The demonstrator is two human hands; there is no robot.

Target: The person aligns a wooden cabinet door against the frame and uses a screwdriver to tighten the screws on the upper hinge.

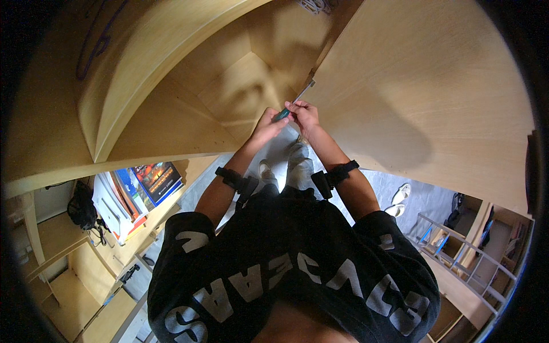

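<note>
Both hands meet in front of me on a screwdriver with a green handle (pixel 281 115). My left hand (pixel 269 126) is wrapped round the handle's rear end. My right hand (pixel 304 116) pinches it near where the shaft begins. The metal shaft (pixel 301 94) points up and to the right, and its tip reaches a small metal fitting (pixel 312 82) on the edge of a wooden cabinet door (pixel 417 74). Whether the tip sits in a screw is too small to tell. Behind the hands opens the wooden cabinet (pixel 229 74), its inside partly in shadow.
A curved wooden panel (pixel 143 74) rises at the left. Below it, books and papers (pixel 157 182) stand beside a black bag (pixel 82 204). White shoes (pixel 400 194) lie on the grey floor at the right, near a metal rail (pixel 457 246). White hangers (pixel 314 6) show at the top.
</note>
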